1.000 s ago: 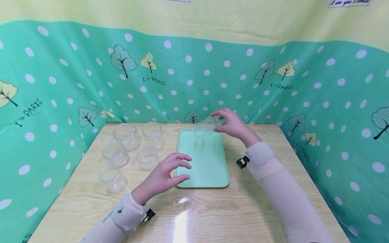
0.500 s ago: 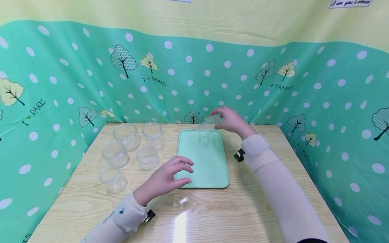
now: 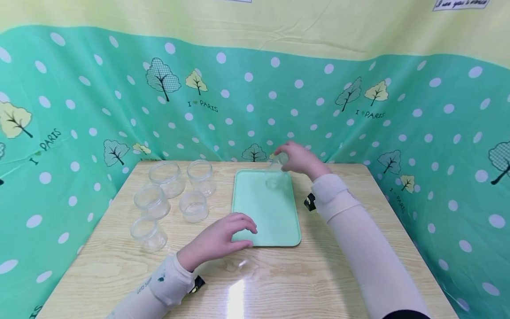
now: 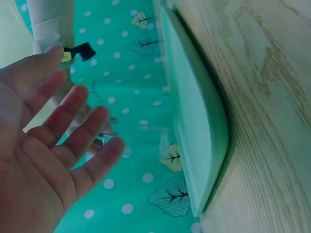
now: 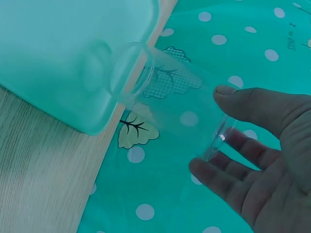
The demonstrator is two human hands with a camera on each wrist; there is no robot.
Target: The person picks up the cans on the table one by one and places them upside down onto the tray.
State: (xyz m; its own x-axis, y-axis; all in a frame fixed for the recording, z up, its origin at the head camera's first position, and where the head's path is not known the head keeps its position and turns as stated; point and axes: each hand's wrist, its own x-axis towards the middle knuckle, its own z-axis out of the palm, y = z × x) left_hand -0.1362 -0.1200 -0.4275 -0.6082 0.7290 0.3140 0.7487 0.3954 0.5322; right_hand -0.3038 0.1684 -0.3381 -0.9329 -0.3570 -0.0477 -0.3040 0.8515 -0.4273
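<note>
My right hand (image 3: 300, 159) holds a clear jar (image 5: 170, 97) by its end with thumb and fingertips. The jar stands over the far right corner of the mint green tray (image 3: 264, 208); its far end and a faint reflection below it show apart in the right wrist view. My left hand (image 3: 223, 237), palm visible in the left wrist view, hovers at the tray's near left corner with fingers loosely bent and nothing in them.
Several clear jars stand left of the tray, among them a wide one (image 3: 166, 179), a tall one (image 3: 201, 178) and a short one (image 3: 194, 207). A green dotted curtain (image 3: 247, 102) encloses the wooden table (image 3: 271, 283) at back and sides.
My right hand has lowered the jar slightly and turned it from nearly sideways to more upright over the tray's far end. My left hand has drifted slightly right and down.
</note>
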